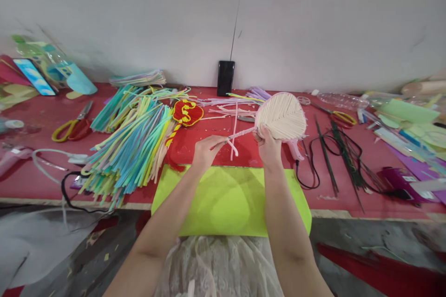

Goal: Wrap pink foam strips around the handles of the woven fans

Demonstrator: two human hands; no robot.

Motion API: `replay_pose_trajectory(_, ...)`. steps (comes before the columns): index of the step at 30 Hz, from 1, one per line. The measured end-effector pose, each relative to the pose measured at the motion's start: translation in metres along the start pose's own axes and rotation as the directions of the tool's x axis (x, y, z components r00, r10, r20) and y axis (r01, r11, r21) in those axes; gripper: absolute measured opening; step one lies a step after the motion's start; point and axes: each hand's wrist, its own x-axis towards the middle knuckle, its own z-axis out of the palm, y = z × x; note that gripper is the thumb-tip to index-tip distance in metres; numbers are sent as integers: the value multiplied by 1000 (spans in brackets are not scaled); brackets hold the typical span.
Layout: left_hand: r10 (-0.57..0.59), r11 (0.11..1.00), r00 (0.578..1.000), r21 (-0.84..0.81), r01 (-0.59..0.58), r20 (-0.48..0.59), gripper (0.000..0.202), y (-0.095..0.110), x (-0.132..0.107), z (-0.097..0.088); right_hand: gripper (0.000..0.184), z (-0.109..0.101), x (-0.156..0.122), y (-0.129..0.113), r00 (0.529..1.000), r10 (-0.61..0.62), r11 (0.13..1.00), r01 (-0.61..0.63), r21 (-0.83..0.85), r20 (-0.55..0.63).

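The red bench (45, 111) fills my view from side to side, and a yellow-green mat (226, 204) hangs over the middle of its front edge. Left of that, a heap of pastel pipe cleaners (128, 144) reaches the same edge. The cream fan (283, 118) is held up above the bench's middle, right of centre. My right hand (269, 141) grips it where face meets handle; my left hand (208, 149) has its fingertips drawn together at the handle's end, though I can't tell whether they pinch the handle or just its strand. A purple box (400, 184) sits near the front right corner, a black phone (226, 79) stands at the back edge.

I judge the work well along: slanting ribs cover the face I can see, and the handle looks mostly wrapped. What seems left is a loose pink strand (233, 149) at its tip.

The box's pale label is too small to read; I can make out no brand elsewhere.
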Motion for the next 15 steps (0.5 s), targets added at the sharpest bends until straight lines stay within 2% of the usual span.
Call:
replay_pose_trajectory(5, 33, 997, 995, 67, -39, 90, 14, 1, 1, -2, 31, 1, -1, -1, 999, -22, 1000, 22, 15, -33)
replay_pose_trajectory(11, -6, 998, 1000, 70, 5, 13, 10, -12, 6, 0, 28, 4, -3, 1, 1000, -26, 1000, 26, 7, -13)
replay_pose_trajectory(15, 54, 993, 998, 105, -57, 31, 11, -18, 8, 1, 30, 4, -2, 1, 999, -28, 999, 29, 19, -26)
